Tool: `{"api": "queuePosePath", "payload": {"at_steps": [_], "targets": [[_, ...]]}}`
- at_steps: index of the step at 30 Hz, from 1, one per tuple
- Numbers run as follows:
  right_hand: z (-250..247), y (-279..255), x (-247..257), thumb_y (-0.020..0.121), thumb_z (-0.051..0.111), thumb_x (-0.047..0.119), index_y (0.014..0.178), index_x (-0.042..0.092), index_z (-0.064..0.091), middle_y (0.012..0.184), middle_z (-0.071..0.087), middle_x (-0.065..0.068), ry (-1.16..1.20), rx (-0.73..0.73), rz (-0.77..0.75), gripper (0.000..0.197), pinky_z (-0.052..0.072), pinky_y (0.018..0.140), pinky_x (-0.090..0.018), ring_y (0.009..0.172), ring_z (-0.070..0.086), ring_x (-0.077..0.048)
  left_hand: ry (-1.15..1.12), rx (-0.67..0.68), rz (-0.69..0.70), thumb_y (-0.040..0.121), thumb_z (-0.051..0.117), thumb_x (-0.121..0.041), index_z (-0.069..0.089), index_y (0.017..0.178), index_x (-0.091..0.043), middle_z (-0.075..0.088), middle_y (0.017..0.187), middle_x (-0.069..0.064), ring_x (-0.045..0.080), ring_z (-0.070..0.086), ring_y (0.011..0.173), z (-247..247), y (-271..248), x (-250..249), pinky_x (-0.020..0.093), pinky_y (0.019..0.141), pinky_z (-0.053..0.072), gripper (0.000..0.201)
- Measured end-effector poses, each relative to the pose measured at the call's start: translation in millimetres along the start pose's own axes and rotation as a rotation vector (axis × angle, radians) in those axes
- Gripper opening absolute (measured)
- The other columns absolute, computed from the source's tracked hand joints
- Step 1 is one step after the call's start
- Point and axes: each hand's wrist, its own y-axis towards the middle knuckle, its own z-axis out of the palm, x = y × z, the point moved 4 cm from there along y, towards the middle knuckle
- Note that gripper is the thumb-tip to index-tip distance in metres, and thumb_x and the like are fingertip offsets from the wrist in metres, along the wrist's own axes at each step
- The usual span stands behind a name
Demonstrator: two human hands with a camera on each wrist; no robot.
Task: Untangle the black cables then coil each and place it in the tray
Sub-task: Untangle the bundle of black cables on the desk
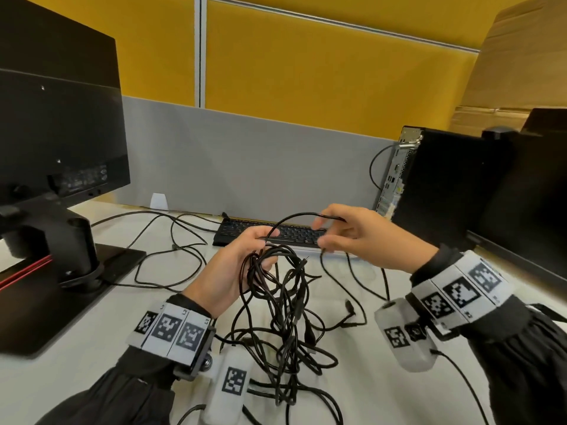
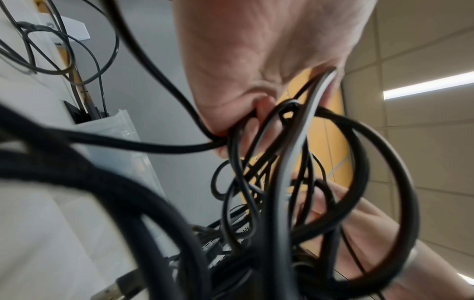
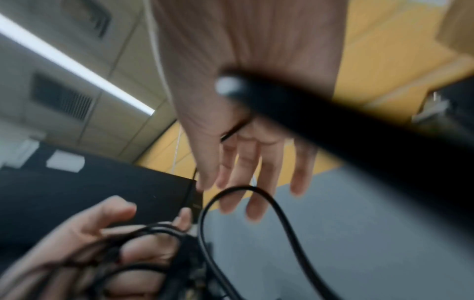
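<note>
A tangle of black cables (image 1: pixel 285 317) hangs from my left hand (image 1: pixel 260 250) down onto the white desk (image 1: pixel 92 348). In the left wrist view, my left hand (image 2: pixel 256 60) has its fingers curled round several strands (image 2: pixel 282 182). One strand (image 1: pixel 294 214) arcs from that hand over to my right hand (image 1: pixel 325 234). In the blurred right wrist view, the fingers of my right hand (image 3: pixel 243 172) are stretched out, and the strand (image 3: pixel 233 130) is caught in the fold between thumb and palm. A clear plastic tray (image 2: pixel 115 130) shows only in the left wrist view.
A black monitor (image 1: pixel 61 133) on its stand fills the left. A keyboard (image 1: pixel 288 234) lies behind my hands. A computer tower (image 1: pixel 445 179) and a second screen (image 1: pixel 521 234) stand on the right. Other thin cables (image 1: pixel 171 240) trail across the desk by the grey divider (image 1: pixel 245 154).
</note>
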Motion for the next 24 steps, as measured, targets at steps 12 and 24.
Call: {"api": "queuePosePath", "payload": {"at_steps": [12, 24], "targets": [[8, 26, 38, 0.095, 0.053, 0.025, 0.11, 0.022, 0.066, 0.069, 0.061, 0.026, 0.073, -0.131, -0.212, 0.02, 0.043, 0.065, -0.013, 0.064, 0.056, -0.001, -0.073, 0.196, -0.016, 0.044, 0.054, -0.008, 0.045, 0.124, -0.017, 0.053, 0.079, 0.007, 0.016, 0.047, 0.073, 3, -2, 3, 0.028, 0.065, 0.041, 0.081], [1, 36, 52, 0.096, 0.052, 0.02, 0.091, 0.024, 0.067, 0.051, 0.048, 0.015, -0.146, 0.042, -0.246, 0.016, 0.031, 0.052, -0.015, 0.051, 0.039, -0.006, -0.072, 0.201, 0.0, 0.05, 0.034, 0.003, 0.057, 0.105, -0.006, 0.056, 0.077, 0.009, 0.015, 0.052, 0.075, 6, -1, 5, 0.025, 0.066, 0.041, 0.06]]}}
